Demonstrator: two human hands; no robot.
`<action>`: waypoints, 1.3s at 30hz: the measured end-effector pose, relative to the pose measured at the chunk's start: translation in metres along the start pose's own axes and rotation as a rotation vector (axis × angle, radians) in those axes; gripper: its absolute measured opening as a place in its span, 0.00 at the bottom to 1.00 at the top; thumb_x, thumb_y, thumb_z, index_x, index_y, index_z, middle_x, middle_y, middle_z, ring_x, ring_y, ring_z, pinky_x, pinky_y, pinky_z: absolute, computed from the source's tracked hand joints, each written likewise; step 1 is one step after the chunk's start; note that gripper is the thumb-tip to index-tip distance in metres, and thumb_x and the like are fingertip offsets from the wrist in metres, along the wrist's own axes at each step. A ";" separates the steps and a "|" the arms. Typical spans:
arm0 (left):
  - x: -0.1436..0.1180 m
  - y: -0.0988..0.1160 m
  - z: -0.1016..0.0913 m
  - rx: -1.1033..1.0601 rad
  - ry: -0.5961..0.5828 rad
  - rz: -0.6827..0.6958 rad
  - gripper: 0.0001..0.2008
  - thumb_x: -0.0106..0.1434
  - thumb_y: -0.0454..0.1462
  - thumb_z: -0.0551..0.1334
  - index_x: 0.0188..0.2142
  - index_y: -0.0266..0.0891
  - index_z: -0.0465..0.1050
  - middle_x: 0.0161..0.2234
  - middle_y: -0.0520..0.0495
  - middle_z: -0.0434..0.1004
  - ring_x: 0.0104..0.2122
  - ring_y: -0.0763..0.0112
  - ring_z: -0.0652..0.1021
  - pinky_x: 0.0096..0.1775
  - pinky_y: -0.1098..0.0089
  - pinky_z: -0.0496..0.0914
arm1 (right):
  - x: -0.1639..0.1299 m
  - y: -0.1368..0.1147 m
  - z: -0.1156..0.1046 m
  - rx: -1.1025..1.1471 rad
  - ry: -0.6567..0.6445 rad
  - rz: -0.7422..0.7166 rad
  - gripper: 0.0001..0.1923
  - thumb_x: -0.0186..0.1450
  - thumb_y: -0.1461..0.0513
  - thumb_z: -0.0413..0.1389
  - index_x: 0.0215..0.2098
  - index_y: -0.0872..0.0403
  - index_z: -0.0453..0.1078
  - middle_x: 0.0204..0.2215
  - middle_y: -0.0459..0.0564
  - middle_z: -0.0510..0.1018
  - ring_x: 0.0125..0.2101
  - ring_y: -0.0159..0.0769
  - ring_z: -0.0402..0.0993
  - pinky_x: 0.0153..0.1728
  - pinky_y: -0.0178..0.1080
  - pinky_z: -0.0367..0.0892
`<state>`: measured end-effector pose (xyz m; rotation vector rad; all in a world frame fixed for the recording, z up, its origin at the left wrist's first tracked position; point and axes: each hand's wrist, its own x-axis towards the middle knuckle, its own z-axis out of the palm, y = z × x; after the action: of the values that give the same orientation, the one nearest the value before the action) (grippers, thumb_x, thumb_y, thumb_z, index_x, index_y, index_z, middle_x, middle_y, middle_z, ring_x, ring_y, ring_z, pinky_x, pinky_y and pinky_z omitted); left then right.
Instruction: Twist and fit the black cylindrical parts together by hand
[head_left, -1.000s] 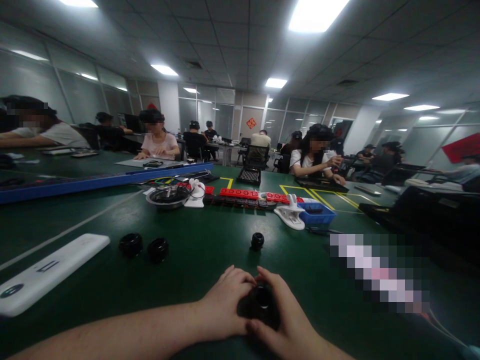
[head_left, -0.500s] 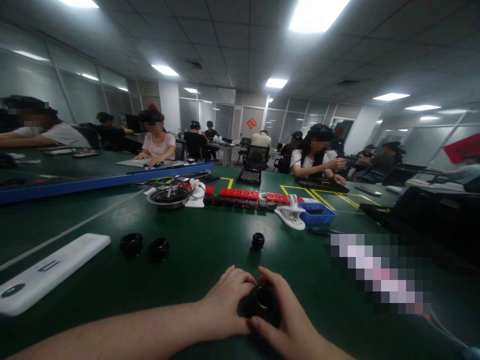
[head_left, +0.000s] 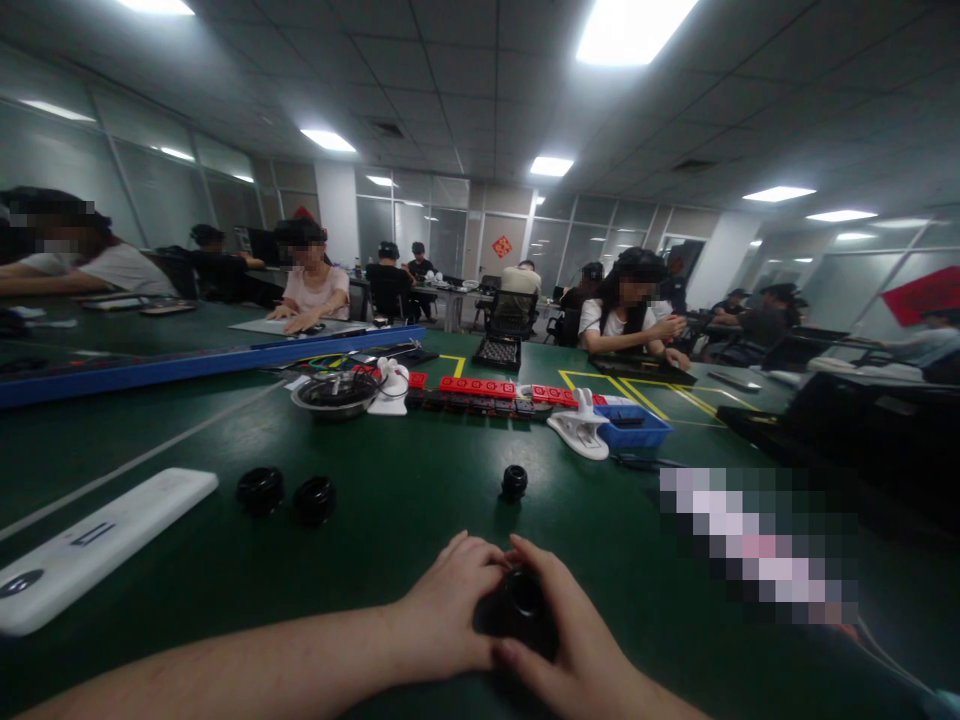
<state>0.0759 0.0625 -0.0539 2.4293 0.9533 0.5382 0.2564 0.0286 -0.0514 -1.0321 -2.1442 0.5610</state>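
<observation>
Both my hands hold one small black round part (head_left: 523, 600) low on the green table (head_left: 420, 510), near its front edge. My left hand (head_left: 450, 610) wraps it from the left, and my right hand (head_left: 574, 645) cups it from the right and below. Its open top faces up between my thumbs. A similar small black part (head_left: 514, 482) stands alone just beyond my hands. Two wider black ring-shaped parts (head_left: 260, 489) (head_left: 314, 500) sit side by side to the left.
A long white device (head_left: 97, 545) lies at the left. Further back are a round metal dish (head_left: 335, 392), a row of red blocks (head_left: 480, 386), a white clip (head_left: 577, 430) and a blue tray (head_left: 634, 428). Several people sit at tables behind.
</observation>
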 end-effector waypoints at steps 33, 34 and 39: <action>0.000 0.001 -0.001 -0.024 0.007 -0.026 0.25 0.46 0.46 0.67 0.43 0.42 0.68 0.43 0.47 0.68 0.45 0.60 0.67 0.54 0.56 0.50 | 0.000 0.000 -0.001 0.025 -0.041 -0.002 0.36 0.53 0.63 0.57 0.57 0.56 0.47 0.52 0.60 0.64 0.51 0.46 0.62 0.50 0.49 0.62; 0.000 0.001 -0.001 -0.022 0.008 -0.029 0.24 0.46 0.44 0.67 0.42 0.42 0.68 0.43 0.47 0.68 0.45 0.61 0.67 0.54 0.56 0.50 | 0.000 0.000 0.000 0.018 -0.027 0.023 0.34 0.53 0.64 0.57 0.56 0.56 0.49 0.50 0.59 0.65 0.50 0.46 0.63 0.49 0.48 0.62; 0.001 0.004 -0.002 -0.004 -0.008 -0.045 0.20 0.45 0.39 0.66 0.40 0.44 0.69 0.43 0.49 0.67 0.44 0.62 0.67 0.54 0.55 0.49 | -0.001 0.000 0.000 0.018 0.020 -0.025 0.28 0.55 0.67 0.52 0.54 0.53 0.52 0.48 0.56 0.67 0.48 0.42 0.65 0.48 0.45 0.63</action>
<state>0.0776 0.0607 -0.0501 2.3986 0.9994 0.5143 0.2570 0.0281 -0.0514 -0.9955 -2.1283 0.5554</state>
